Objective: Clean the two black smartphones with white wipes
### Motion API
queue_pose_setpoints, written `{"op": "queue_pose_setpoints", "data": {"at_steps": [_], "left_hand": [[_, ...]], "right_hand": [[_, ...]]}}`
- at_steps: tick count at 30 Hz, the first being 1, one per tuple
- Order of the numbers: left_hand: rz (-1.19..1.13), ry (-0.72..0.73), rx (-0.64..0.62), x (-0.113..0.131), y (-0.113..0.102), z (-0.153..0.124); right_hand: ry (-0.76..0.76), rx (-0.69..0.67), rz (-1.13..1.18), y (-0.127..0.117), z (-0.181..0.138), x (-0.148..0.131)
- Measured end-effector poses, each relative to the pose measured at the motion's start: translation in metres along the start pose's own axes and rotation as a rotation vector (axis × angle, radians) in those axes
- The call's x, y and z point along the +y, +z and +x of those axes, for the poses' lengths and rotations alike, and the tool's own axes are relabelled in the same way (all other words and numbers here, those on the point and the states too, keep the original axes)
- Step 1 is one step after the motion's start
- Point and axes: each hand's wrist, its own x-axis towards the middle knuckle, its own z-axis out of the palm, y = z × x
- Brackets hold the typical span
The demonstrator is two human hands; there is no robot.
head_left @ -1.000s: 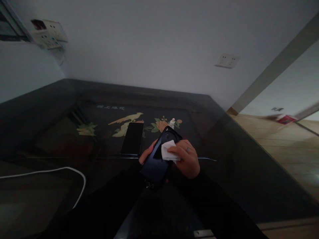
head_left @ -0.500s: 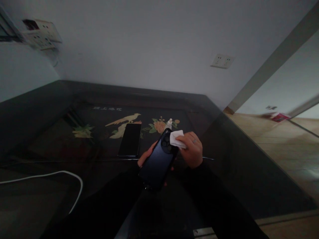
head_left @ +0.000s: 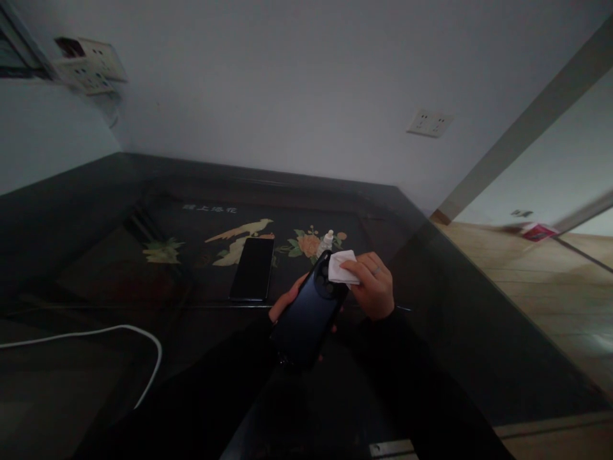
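A dark blue phone [head_left: 306,322] is tilted in my left hand [head_left: 286,301], its back and round camera bump facing me. The fingers wrap around its sides, and the palm is hidden beneath it. My right hand [head_left: 374,285] pinches a folded white cloth or tissue [head_left: 341,266] against the top of the phone, by the camera lenses. A second phone [head_left: 252,268] lies screen up and dark on the black table, left of my hands. Just beyond the held phone stands a small clear bottle [head_left: 326,242] with a white top.
The glossy black table [head_left: 460,332] bears a bird-and-flower picture and reflects light. A white cable [head_left: 119,328] curves across the left side. Wall sockets [head_left: 430,123] are on the wall behind. A pink-red box [head_left: 539,231] sits on the floor at right.
The white cloth has shifted very slightly on the camera end of the phone, with my right hand still pinching it. The whole view has moved a little.
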Motion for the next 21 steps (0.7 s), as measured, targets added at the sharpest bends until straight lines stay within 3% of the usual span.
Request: {"op": "queue_pose_setpoints", "data": {"at_steps": [10, 17, 21], "left_hand": [[0.018, -0.029, 0.007, 0.000, -0.004, 0.000], [0.000, -0.002, 0.027, -0.002, -0.001, -0.001], [-0.029, -0.037, 0.048, -0.001, -0.002, -0.001]], "right_hand": [[0.001, -0.049, 0.038, -0.002, 0.006, -0.001], [0.011, -0.184, 0.012, 0.000, 0.014, -0.006], [0.001, -0.172, -0.024, 0.000, 0.013, -0.012]]}}
